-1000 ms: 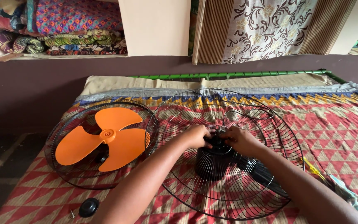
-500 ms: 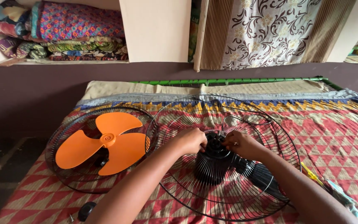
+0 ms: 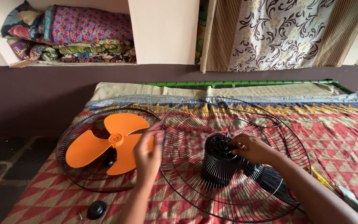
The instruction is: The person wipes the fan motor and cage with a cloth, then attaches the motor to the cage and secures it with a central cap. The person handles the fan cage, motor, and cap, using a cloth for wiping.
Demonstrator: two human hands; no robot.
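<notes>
The black fan motor [image 3: 220, 164] stands upright in the middle of the wire rear guard [image 3: 270, 137], which lies flat on the bed [image 3: 344, 137]. The right hand [image 3: 253, 148] has its grip pinched together on the motor's top hub, steadying it. The left hand [image 3: 148, 151] hangs open, holding nothing, over the guard's left rim beside the orange blade [image 3: 104, 143] lying in the front guard [image 3: 69, 166]. A black cap [image 3: 96, 209] lies near.
</notes>
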